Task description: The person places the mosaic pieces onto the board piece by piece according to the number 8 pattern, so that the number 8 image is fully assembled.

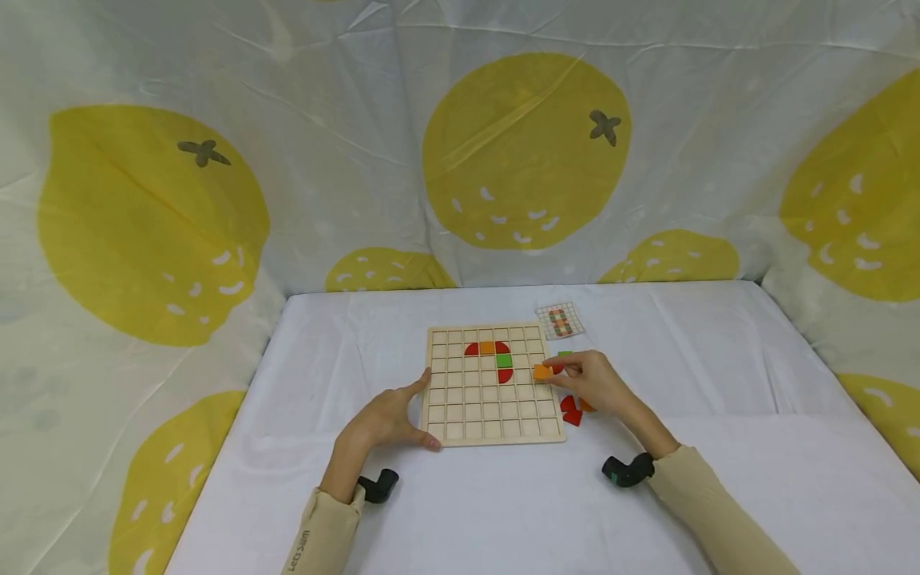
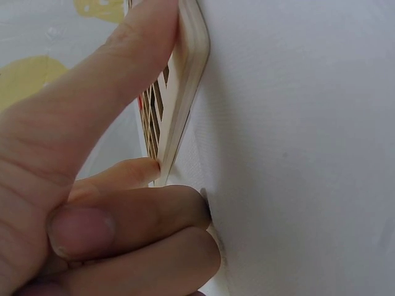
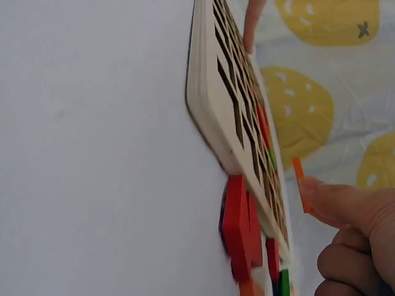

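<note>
A wooden grid board (image 1: 472, 413) lies flat on the table. My left hand (image 1: 388, 417) rests at its left side, thumb on the near left corner and index finger on the left edge; the left wrist view shows this hand's (image 2: 105, 154) other fingers bent beside the board (image 2: 179, 105). Between thumb and fingertip my right hand (image 1: 600, 387) pinches an orange square piece (image 1: 542, 372) over the board's right part. The right wrist view has the orange piece (image 3: 301, 185) edge-on in the right hand (image 3: 355, 225), raised off the board (image 3: 213, 92).
Red quarter-round pieces (image 1: 505, 375), an orange square (image 1: 487, 347) and a green square (image 1: 504, 361) sit in the grid. Loose red pieces (image 1: 571, 410), an orange one (image 1: 586, 406) and a green one (image 1: 565, 354) lie right of it. A pattern card (image 1: 561, 321) lies behind.
</note>
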Demonstrator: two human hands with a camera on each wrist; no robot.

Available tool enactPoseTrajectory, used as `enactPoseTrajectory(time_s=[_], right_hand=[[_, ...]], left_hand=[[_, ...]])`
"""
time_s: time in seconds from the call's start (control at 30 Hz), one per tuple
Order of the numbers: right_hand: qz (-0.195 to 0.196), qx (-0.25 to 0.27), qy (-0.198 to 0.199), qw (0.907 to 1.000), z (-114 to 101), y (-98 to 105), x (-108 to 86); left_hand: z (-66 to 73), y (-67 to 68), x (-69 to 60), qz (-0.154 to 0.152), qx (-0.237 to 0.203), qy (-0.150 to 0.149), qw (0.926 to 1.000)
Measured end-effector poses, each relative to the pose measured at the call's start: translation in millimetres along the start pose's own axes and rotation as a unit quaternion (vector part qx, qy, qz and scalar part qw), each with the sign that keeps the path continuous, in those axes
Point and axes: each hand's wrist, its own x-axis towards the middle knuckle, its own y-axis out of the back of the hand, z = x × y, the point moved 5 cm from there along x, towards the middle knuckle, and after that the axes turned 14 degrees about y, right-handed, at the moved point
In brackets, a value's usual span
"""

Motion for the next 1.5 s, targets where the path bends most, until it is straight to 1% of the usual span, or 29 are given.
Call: enactPoseTrajectory(time_s=[0.23,0.4,0.63,1.03,1.27,1.33,1.5], right_hand=[[-0.041,0.005,0.016,0.999,-18,-27,24.3],[-0.061,0.006,0.022,0.9979,-27,-41,36.9],[-0.076,-0.005,0.023,0.9968,-26,-54,47.0],[-0.064,-0.011,0.026,0.9976,-25,-57,51.3],[-0.055,-0.018,0.043,0.9974,-27,-59,54.6],[-0.053,-0.017,0.039,0.9977,-27,-61,54.8],[-0.05,-0.008,0.025,0.9984,-26,-64,55.1]], left_hand=[[0.7,-0.4,-0.4,-0.001,0.004,0.0,1.0],[1.3,-0.6,-0.1,-0.002,0.008,-0.002,1.0],[1.3,-0.9,0.2,-0.002,0.005,0.001,1.0],[0.9,0.1,-1.7,-0.003,0.002,0.006,1.0],[0.7,0.5,-1.4,0.0,0.004,0.001,1.0],[0.8,0.4,-1.5,0.003,0.007,-0.004,1.0],[0.2,0.1,-1.1,0.005,0.007,-0.002,1.0]])
